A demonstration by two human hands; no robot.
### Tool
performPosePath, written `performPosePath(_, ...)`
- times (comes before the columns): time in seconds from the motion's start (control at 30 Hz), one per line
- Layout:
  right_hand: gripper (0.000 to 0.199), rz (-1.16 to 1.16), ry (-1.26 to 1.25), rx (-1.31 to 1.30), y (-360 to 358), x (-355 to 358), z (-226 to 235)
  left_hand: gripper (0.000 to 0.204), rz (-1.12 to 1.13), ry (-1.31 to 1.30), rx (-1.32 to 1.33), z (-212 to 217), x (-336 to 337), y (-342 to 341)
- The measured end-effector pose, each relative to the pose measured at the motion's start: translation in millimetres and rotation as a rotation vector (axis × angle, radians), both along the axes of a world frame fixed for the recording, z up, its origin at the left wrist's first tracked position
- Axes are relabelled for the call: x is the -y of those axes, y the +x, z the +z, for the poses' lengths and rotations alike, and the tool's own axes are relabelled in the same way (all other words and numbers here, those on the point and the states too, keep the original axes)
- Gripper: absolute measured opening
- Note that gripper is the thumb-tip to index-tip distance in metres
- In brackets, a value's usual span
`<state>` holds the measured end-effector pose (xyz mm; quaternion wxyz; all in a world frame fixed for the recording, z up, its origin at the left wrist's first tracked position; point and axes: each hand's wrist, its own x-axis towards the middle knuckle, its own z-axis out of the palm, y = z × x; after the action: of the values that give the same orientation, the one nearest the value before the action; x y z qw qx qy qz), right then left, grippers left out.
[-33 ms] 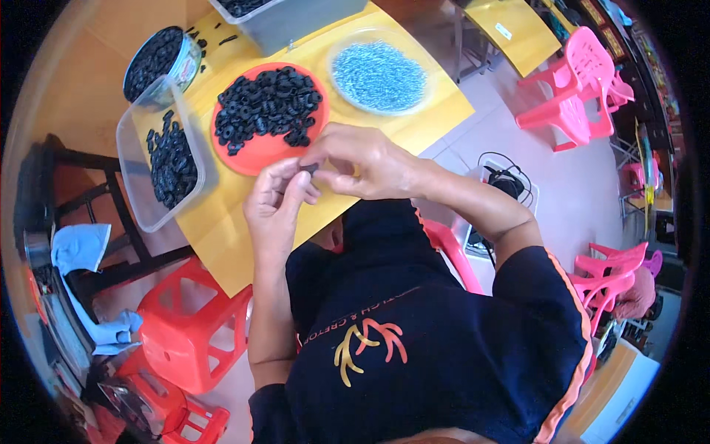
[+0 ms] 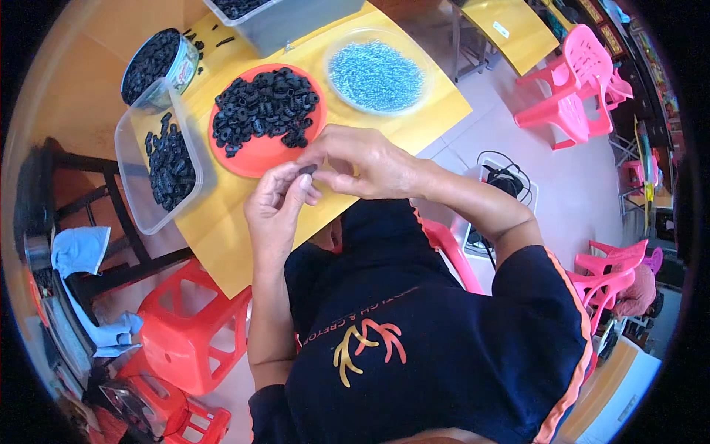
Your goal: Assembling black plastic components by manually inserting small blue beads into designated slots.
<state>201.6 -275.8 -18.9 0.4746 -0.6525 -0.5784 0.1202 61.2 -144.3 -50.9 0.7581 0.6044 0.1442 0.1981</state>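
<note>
Just past the table's near edge, my left hand (image 2: 275, 211) and my right hand (image 2: 367, 159) meet fingertip to fingertip. Pinched between them is a small black plastic part (image 2: 308, 169), mostly covered by the fingers. Right beyond the hands, an orange-red round plate (image 2: 260, 154) carries a heap of small black plastic parts (image 2: 259, 107), many of them ring-shaped. A clear round tub (image 2: 427, 87) full of small shiny blue pieces (image 2: 377, 76) stands to the right of the plate.
At the left, a clear plastic box (image 2: 191, 132) holds more black parts, beside a round tub (image 2: 185, 65) filled with them. A large grey bin (image 2: 296, 26) stands at the table's (image 2: 222, 255) far side. Red stools (image 2: 181, 340) and pink chairs (image 2: 569, 96) stand around.
</note>
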Motion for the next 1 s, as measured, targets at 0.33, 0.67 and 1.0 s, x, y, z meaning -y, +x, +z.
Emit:
performPosePath(0.33, 0.012, -0.261, -0.243, 0.429, 86.9, 45.3, -4.3, 0.015, -0.065, 0.019, -0.133, -16.2, -3.8, 0.4)
performPosePath(0.67, 0.019, -0.114, -0.455, 0.742, 122.4, 40.1, -9.7, 0.017, -0.077, 0.045, -0.136, -12.8, -1.0, 5.0)
performPosePath(1.0, 0.021, -0.108, -0.452, 0.689, 122.2, 40.1, -10.1, 0.016, -0.067, 0.045, -0.162, -12.6, -2.3, 5.1)
